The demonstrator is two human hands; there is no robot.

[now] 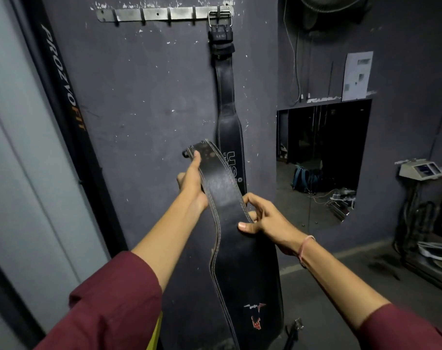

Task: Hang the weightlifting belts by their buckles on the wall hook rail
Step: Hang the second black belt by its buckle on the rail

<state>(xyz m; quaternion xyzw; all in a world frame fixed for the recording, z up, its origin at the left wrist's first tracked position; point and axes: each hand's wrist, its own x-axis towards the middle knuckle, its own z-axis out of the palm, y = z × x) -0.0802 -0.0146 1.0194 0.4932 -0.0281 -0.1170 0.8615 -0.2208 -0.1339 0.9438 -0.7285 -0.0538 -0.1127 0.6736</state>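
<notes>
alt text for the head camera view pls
Two hands hold a black belt up toward a dark wall: the left hand grips near its upper end, the right hand pinches its edge lower down. Above, a second belt hangs by its buckle from the rightmost hook of a metal hook rail; the other hooks are bare.

Black belt (230, 223), pale stitching; maroon sleeve (109, 304)

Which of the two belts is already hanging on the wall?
The belt with white letters, hung by its buckle on the rightmost hook. The other belt, with a red logo, is held by the left hand and right hand.
</notes>
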